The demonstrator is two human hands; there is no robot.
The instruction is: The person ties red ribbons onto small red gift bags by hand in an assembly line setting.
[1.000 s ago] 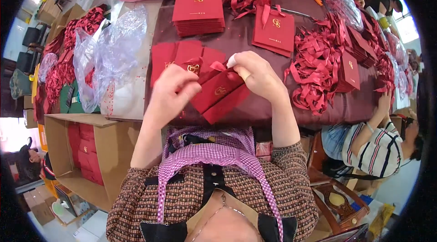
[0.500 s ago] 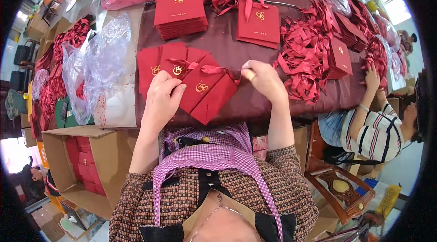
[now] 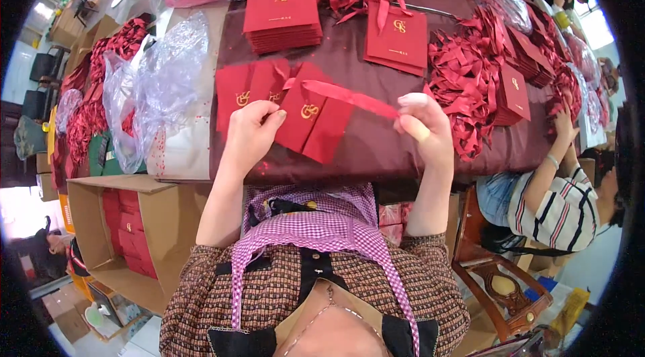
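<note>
A flat red paper bag [image 3: 327, 130] with a gold emblem lies tilted in front of me at the table's near side. At its left edge my left hand [image 3: 252, 134] is closed in a pinch. A red ribbon [image 3: 356, 98] runs taut from the bag's top to my right hand [image 3: 427, 127], whose thumb and fingers pinch its end. More red bags [image 3: 232, 85] lie fanned under and beside the left hand. Whether the left fingertips also hold ribbon is hidden.
Behind stand a stack of red bags [image 3: 282, 18] and a smaller pile [image 3: 396, 41]. A heap of red ribbons [image 3: 462, 88] lies right. Clear plastic wrap [image 3: 171, 75] covers the left side. An open carton [image 3: 171, 222] holds red bags below left. A co-worker [image 3: 551, 209] sits at right.
My right hand has moved right and slightly down, drawing the ribbon out straight from the bag. The whole view has shifted a little, and the left hand stays at the bag's left edge.
</note>
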